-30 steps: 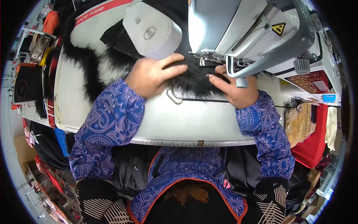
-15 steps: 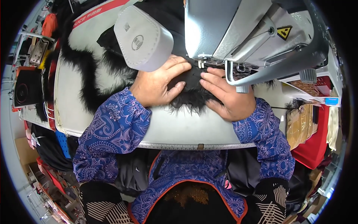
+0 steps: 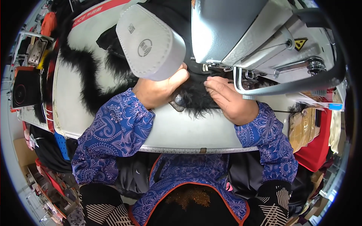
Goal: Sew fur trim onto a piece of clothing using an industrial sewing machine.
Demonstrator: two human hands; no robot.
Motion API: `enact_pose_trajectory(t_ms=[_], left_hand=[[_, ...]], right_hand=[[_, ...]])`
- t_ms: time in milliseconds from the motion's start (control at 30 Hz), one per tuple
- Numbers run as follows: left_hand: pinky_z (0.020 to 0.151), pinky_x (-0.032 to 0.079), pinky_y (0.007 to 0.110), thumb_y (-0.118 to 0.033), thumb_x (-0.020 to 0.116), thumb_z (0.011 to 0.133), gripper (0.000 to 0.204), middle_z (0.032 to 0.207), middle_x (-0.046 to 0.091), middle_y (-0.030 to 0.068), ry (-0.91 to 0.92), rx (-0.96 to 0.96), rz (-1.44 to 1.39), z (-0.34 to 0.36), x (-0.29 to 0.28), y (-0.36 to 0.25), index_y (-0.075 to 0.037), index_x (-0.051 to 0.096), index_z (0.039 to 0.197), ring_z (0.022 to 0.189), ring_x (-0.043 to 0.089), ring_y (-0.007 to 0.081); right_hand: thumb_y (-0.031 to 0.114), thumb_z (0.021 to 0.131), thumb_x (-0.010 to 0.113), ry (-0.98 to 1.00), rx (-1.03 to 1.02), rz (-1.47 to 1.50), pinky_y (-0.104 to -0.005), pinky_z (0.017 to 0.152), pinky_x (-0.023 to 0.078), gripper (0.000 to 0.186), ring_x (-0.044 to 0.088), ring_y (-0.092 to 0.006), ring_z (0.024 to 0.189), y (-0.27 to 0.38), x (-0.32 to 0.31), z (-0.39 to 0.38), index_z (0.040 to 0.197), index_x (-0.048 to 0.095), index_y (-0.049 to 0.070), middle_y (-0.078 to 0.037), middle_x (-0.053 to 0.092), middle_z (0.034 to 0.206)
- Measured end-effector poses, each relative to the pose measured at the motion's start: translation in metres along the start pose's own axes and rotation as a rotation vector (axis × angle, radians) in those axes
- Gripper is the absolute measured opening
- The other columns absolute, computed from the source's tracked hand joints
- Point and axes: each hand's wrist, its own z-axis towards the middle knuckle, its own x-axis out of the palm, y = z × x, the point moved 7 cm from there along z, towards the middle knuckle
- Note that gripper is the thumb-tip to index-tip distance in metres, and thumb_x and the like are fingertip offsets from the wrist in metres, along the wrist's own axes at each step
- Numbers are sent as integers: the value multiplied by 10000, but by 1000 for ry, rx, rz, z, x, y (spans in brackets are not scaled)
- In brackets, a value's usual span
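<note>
Black fur strip (image 3: 81, 71): it is snaking over the left side of the grey sewing table (image 3: 177, 130), well apart from the hands. It is lying loose, and it looks like it is waiting there out of the way.

Left sleeve (image 3: 113, 132): blue cloth with a swirly pattern is covering the arm, which is coming in from the lower left and bending up toward the machine.

Grey face mask (image 3: 151, 41): it is sticking out big and close to the camera, and it is hiding part of the fur and part of the left hand.

Left hand (image 3: 158, 90): it is lying flat with the fingers pressed down on the black fur piece (image 3: 196, 100). It seems to be holding the fur still so it is not sliding. I cannot tell how the fingertips are curling, because the mask is covering them.

Black fur piece: it is sitting on the table between the two hands, right under the sewing machine (image 3: 256, 37). Its far edge is going in below the machine's head.

Right hand (image 3: 232, 100): the fingers are close together and pinching the fur's edge near the needle area. It looks like it is steering the fur, so it is staying close to the metal parts.

Red bag (image 3: 316, 139): it is hanging at the far right, beside the table.
</note>
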Motion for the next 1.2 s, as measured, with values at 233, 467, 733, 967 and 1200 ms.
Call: enact_pose_trajectory(t_ms=[233,467,733,967,1200], left_hand=[[735,468,378,-49,642,643,205,843,586,65,-2,90,37,1,0,-2,-73,584,838,833,592,259],[748,462,392,-27,686,656,312,907,581,76,45,-182,151,7,-1,6,-104,608,949,870,591,285],[1022,460,445,-23,630,616,225,1182,619,128,229,189,-91,-11,-10,-31,-8,628,841,1229,538,286],[922,479,426,-349,794,707,465,1184,594,180,331,9,-136,-12,7,-7,9,597,928,1078,594,349],[826,487,440,-242,765,708,385,998,586,158,268,-50,-149,18,25,11,-46,597,994,937,586,357]], right_hand=[[-52,741,634,40,-17,97,-433,999,486,225,601,-326,1110,2,4,-2,962,640,-94,-181,615,1116],[-29,733,638,50,-40,141,-455,1025,461,178,581,-320,1152,1,6,-7,908,657,-59,-168,621,1143],[-27,714,625,76,-8,76,-470,1069,409,311,547,-303,1206,-1,6,-7,1022,664,-9,-132,613,1189],[-35,735,623,82,-1,120,-469,1074,391,422,532,-288,1227,3,6,-7,1155,641,11,-108,585,1268],[61,851,605,379,364,-87,-391,965,478,324,584,-285,1159,-47,12,-25,1173,639,47,-97,625,1233]])
